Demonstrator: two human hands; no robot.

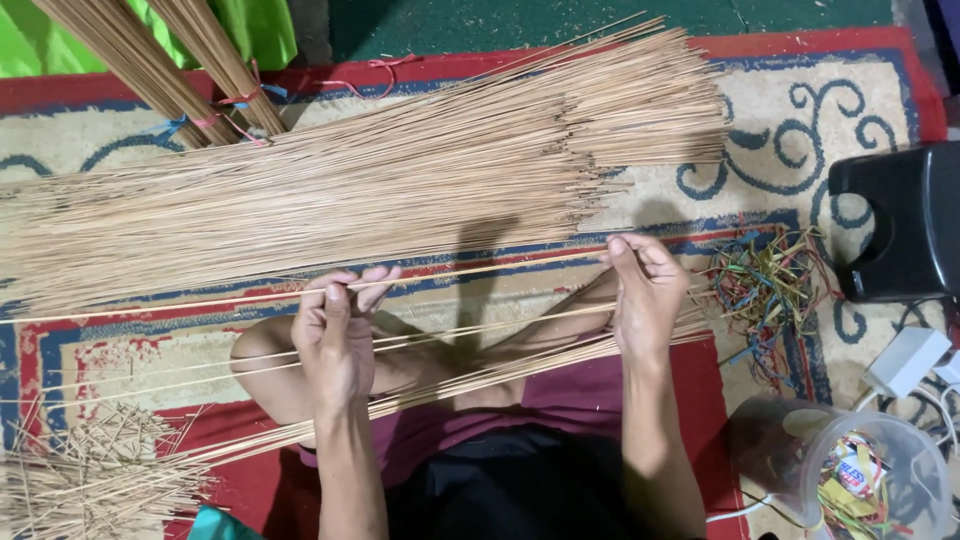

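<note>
A single thin pale bamboo stick (470,272) is pinched at both ends, left hand (335,335) and right hand (645,295) fingers pressed together. Beyond the fingertips, a large loose heap of sticks (350,190) remains; beneath the wrists, a smaller, perhaps sorted, bunch (480,375) is laid.

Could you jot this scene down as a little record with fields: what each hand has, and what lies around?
left hand: left hand pinches a thin stick
right hand: right hand pinches the same stick at its other end
in front: big pile of sticks on a patterned rug
over the lap: a smaller bunch of sticks
right side: coloured bands, black stool, clear plastic tub
lower left: short stick scraps
</note>
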